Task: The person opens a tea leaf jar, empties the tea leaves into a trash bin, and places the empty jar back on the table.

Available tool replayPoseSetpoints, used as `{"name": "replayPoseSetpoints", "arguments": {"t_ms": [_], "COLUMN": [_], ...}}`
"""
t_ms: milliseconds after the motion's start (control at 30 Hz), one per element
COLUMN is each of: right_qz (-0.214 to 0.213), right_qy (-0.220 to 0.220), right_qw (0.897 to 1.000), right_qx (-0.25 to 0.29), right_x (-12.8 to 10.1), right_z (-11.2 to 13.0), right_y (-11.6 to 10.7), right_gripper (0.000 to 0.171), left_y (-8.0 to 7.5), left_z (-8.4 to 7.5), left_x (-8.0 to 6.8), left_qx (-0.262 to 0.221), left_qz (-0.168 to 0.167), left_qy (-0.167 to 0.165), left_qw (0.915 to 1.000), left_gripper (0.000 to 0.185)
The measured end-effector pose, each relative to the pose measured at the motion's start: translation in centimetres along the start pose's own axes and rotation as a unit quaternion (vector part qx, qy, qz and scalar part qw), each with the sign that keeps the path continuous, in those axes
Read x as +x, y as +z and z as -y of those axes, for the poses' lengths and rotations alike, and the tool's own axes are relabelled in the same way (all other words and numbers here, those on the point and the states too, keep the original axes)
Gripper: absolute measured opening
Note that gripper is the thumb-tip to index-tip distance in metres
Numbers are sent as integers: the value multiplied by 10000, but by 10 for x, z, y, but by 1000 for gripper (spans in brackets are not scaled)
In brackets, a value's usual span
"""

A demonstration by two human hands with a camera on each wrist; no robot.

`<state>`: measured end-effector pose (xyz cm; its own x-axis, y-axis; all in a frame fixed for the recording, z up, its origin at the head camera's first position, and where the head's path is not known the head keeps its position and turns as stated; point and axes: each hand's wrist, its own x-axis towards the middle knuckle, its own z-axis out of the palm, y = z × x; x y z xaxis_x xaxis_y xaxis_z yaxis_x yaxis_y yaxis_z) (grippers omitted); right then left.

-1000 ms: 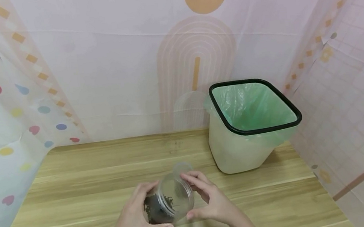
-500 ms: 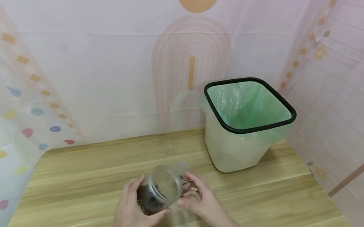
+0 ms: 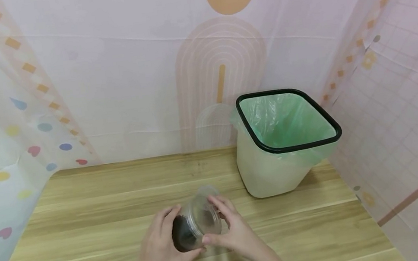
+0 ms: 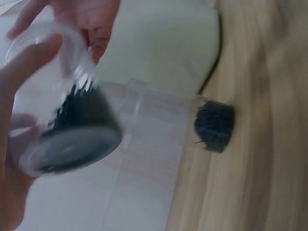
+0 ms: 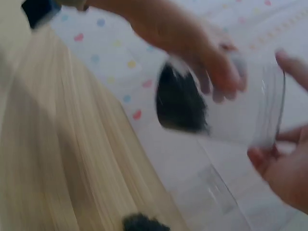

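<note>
A clear jar (image 3: 206, 218) lies tilted between my two hands above the table, its mouth towards the right. Dark, dry, leaf-like shreds (image 5: 178, 103) fill its bottom end. My left hand (image 3: 156, 245) grips the jar round its lower part. At the mouth end, my right hand (image 3: 235, 234) holds the rim between thumb and fingers. Whether a lid covers the mouth I cannot tell. Just behind stands a second clear jar (image 4: 156, 118), largely hidden in the head view, with similar dark shreds (image 4: 214, 125) at its bottom.
A pale bin (image 3: 265, 175) with a black rim and green liner stands at the back right of the wooden table (image 3: 121, 180). Patterned cloth (image 3: 128, 79) hangs behind and at both sides.
The held jar swung slightly left, then back right. The right hand's fingers, partly off the rim half a second ago, now lie round it again. The bin has not moved on the table.
</note>
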<state>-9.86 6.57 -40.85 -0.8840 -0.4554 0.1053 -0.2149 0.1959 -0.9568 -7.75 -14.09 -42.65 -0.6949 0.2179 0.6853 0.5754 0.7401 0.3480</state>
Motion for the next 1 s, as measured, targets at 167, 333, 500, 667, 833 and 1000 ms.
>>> {"name": "replayPoseSetpoints", "arguments": {"t_ms": [167, 333, 500, 667, 833, 1000], "right_qz": [772, 887, 258, -238, -588, -802], "right_qy": [-1047, -1505, -1107, -212, 320, 589], "right_qw": [9915, 9846, 9925, 9964, 9967, 9950], "right_qx": [26, 74, 442, 790, 462, -18], "right_x": [-4, -3, -3, -3, 0, 2], "right_z": [-4, -6, -5, 0, 4, 6], "right_y": [-16, -19, -9, 4, 15, 20], "right_gripper": [87, 87, 83, 81, 85, 87], "left_y": [-10, -15, -11, -4, 1, 6], "left_z": [-6, -9, -7, -1, 1, 0], "left_x": [1, 1, 2, 4, 4, 3], "left_qx": [-637, -817, -489, 47, 377, 404], "left_qz": [816, 1047, 492, -372, -603, -590], "left_qy": [-406, -727, -818, -267, 90, 230], "left_qw": [9938, 9885, 9942, 9989, 9974, 9972], "left_gripper": [96, 95, 101, 98, 90, 87]}}
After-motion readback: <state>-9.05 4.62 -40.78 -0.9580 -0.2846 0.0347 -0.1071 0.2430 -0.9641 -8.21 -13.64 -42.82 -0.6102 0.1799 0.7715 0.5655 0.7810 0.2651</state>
